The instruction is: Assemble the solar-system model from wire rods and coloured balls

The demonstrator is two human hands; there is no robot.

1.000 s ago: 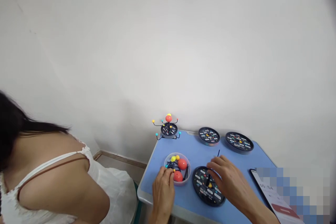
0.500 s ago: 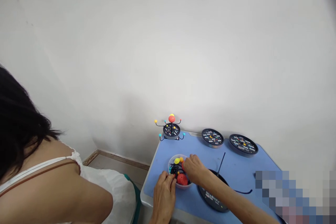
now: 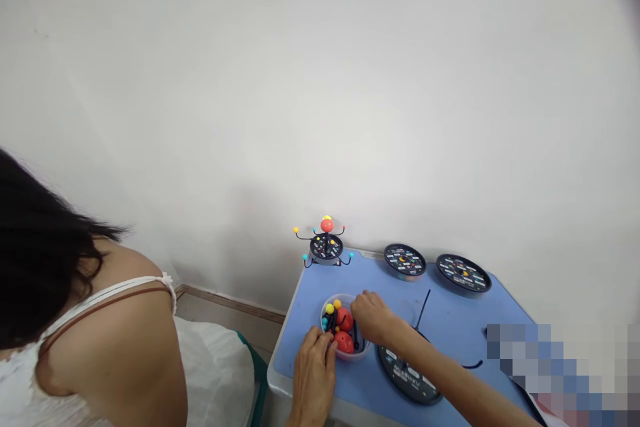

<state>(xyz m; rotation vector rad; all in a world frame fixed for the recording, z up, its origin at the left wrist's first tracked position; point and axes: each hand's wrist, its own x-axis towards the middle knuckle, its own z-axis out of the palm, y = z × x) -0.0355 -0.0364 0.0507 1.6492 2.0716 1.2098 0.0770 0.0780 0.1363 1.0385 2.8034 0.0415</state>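
Two bare hands crowd a clear round plastic bowl point(image 3: 341, 296) of red balls point(image 3: 344, 341) and black rods point(image 3: 355, 337): left hand point(image 3: 314, 372) curled against its side, right hand point(image 3: 374, 317) narrowed above it, any hold hidden. Beyond the hands, one assembled model point(image 3: 326, 247) stands built — three black discs point(image 3: 405, 260) remain without arms or balls.

A person point(image 3: 100, 347) in a white dress point(image 3: 215, 373) leans beside the blue table point(image 3: 300, 327) near a white wall point(image 3: 320, 80).

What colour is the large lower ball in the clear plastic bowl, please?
The ball is red, best seen in the head view.
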